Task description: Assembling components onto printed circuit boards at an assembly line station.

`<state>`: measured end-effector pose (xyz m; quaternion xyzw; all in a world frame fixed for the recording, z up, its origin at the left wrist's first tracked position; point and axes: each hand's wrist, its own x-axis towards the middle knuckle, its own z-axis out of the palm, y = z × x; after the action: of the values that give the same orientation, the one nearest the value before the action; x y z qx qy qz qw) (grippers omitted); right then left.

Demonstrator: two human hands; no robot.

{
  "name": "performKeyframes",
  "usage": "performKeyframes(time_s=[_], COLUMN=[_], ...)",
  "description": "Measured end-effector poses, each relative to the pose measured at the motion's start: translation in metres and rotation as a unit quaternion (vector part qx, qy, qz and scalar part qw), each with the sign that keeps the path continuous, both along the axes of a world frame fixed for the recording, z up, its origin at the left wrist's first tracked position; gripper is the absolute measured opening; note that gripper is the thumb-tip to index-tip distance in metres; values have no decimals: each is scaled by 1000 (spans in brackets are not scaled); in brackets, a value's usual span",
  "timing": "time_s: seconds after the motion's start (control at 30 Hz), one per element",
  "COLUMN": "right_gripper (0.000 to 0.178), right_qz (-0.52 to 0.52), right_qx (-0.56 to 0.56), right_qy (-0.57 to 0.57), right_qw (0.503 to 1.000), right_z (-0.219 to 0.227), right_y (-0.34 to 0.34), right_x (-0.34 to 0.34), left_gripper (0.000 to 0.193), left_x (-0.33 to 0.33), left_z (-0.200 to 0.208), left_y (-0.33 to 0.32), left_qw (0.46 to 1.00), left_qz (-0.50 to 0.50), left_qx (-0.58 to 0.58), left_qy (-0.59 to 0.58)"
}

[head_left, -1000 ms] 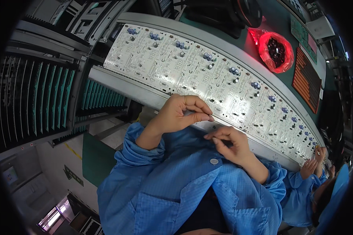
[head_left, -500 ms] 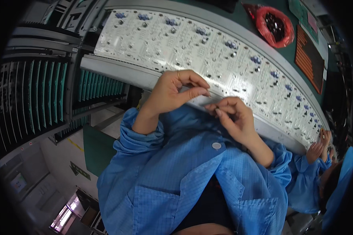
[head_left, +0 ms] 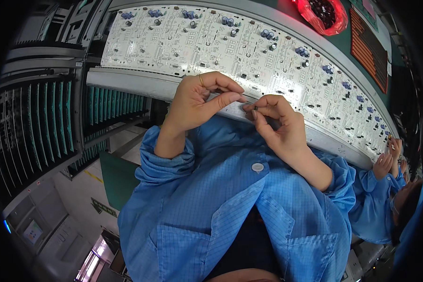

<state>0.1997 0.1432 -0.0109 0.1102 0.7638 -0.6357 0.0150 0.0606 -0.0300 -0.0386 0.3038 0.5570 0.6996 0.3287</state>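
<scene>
- Left hand [head_left: 197, 101] and right hand [head_left: 277, 122] meet fingertip to fingertip, pinching a small dark component [head_left: 254, 113] between them, just near of the white circuit boards [head_left: 230, 44].
- Far right, a red bag [head_left: 325, 14] holds dark parts.
- At the left, a rack [head_left: 42, 122] holds upright green boards.
- A co-worker's hands [head_left: 390, 155] rest at the right.

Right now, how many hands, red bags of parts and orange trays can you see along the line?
Hands of the wearer: 2, the left hand and the right hand, fingertips together on a small part too tiny to identify
Co-worker's hands: 2
Red bag of parts: 1
Orange tray: 1
Total: 6
</scene>
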Motion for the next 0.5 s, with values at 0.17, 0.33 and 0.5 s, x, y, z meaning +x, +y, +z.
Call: performKeyframes(time_s=[0.17, 0.33, 0.5], right_gripper=[20, 20, 7], right_qz=[4, -30, 46], right_qx=[24, 33, 88], right_qy=[5, 40, 178], right_qw=[1000, 998, 979], right_z=[7, 20, 20], right_y=[0, 12, 21], right_x=[-3, -10, -25], left_gripper=[13, 11, 10], left_x=[2, 0, 1], left_z=[6, 6, -1], left_y=[-6, -3, -10], left_qw=[1000, 998, 997], left_qz=[1, -19, 53], left_qx=[-14, -53, -61], left_qy=[-15, 18, 13])
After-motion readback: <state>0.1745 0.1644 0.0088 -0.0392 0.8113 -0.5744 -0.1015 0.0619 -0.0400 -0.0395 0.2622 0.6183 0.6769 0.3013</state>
